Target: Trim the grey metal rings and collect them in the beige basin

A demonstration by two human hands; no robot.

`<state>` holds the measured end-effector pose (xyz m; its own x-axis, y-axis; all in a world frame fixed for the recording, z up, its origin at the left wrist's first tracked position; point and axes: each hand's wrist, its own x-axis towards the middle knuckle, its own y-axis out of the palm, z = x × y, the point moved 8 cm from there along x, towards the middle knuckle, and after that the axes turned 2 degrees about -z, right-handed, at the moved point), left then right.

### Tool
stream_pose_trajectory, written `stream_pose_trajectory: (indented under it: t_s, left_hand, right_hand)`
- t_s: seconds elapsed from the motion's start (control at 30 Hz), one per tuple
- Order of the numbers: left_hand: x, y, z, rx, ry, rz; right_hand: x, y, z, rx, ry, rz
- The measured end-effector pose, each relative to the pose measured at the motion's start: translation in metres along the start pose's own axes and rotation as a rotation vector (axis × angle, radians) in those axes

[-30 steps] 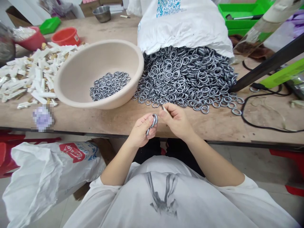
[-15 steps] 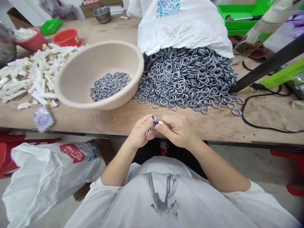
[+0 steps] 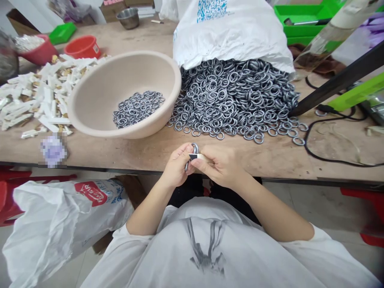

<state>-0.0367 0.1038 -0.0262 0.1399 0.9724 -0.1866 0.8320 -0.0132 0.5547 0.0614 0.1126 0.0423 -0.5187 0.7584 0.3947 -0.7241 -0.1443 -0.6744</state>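
Just over the near edge of the worktop (image 3: 144, 154), the left hand (image 3: 177, 167) grips a grey ring (image 3: 196, 147) between thumb and fingers. The right hand (image 3: 222, 165) pinches a small black-and-white tool (image 3: 193, 156), its dark tip against the ring. Beyond, towards the left edge, stands a beige basin (image 3: 120, 76) partly filled with rings (image 3: 138, 109); beside it spreads a larger ring pile (image 3: 234, 100), issuing from a white sack (image 3: 231, 42). A metal bowl (image 3: 128, 20) sits near the far edge.
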Motion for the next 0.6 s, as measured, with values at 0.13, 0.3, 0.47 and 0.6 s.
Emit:
stream_pose_trajectory:
  t_s: [0.13, 0.3, 0.47, 0.6]
  left_hand:
    - [0.0, 0.002, -0.002, -0.006, 0.015, 0.009]
    - [0.0, 0.002, -0.001, 0.017, 0.008, 0.03]
    - [-0.006, -0.004, 0.004, 0.178, 0.022, 0.079]
    - [-0.007, -0.022, 0.001, 0.165, 0.047, -0.03]
  right_hand:
    - [0.0, 0.002, -0.003, -0.028, -0.006, 0.005]
    - [0.0, 0.003, -0.002, 0.013, -0.01, 0.032]
    - [0.007, -0.012, -0.031, -0.008, 0.166, -0.039]
    - [0.025, -0.015, -0.057, -0.127, 0.328, -0.068]
